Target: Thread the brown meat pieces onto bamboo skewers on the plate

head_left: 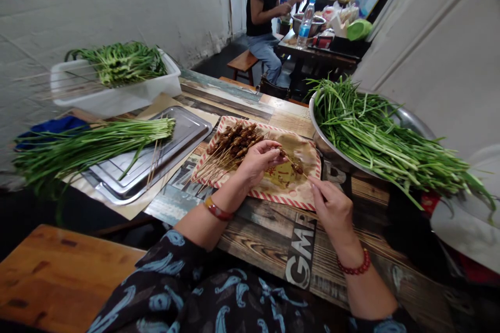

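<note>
Over a paper-lined tray (287, 200) with a red-striped edge, my two hands hold one thin skewer (297, 167) carrying dark brown pieces. The fingers of my left hand (260, 160) pinch brown pieces at its far end; what these pieces are, I cannot tell. My right hand (332, 205) grips the bare stick near its lower end. Left of my left hand, a pile of loaded skewers (238, 140) lies in the tray, sticks pointing toward me. Wet, oily-looking paper with small brown bits shows under the held skewer.
A metal bowl (330, 148) heaped with green stalks (375, 135) stands right. On the left, more greens (117, 135) lie across a metal lid (183, 127), and a white tub (136, 99) holds skewered greens. Behind, a seated person (263, 10) works beside a bottle (305, 26).
</note>
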The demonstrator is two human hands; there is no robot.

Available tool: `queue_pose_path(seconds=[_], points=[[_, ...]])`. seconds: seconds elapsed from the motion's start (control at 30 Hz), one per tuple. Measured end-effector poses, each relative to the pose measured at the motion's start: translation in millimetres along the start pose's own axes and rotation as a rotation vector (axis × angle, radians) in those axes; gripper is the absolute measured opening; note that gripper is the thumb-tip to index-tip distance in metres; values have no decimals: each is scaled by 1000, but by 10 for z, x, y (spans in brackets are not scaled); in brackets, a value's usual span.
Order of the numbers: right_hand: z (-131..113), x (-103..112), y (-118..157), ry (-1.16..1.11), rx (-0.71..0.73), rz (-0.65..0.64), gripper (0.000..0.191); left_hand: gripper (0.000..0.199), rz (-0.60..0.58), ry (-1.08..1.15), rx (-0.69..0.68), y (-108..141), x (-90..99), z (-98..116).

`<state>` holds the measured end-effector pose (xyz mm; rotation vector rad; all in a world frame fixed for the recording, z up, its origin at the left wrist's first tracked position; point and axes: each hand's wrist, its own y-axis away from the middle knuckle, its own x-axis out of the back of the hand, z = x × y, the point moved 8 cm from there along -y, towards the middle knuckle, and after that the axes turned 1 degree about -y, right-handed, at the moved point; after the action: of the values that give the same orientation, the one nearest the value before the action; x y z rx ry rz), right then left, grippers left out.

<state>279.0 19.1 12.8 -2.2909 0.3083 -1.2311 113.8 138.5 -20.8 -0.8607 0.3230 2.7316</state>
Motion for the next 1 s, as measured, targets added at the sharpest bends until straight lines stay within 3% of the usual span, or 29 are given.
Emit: queue_pose_path(seconds=[0.8,1.0], points=[[-15,-34,4,-54,-48,12,28,30,-10,29,44,35,-59,-133],[-12,-19,-10,-51,-63,33,28,46,-12,1,88,23,-25,-124]])
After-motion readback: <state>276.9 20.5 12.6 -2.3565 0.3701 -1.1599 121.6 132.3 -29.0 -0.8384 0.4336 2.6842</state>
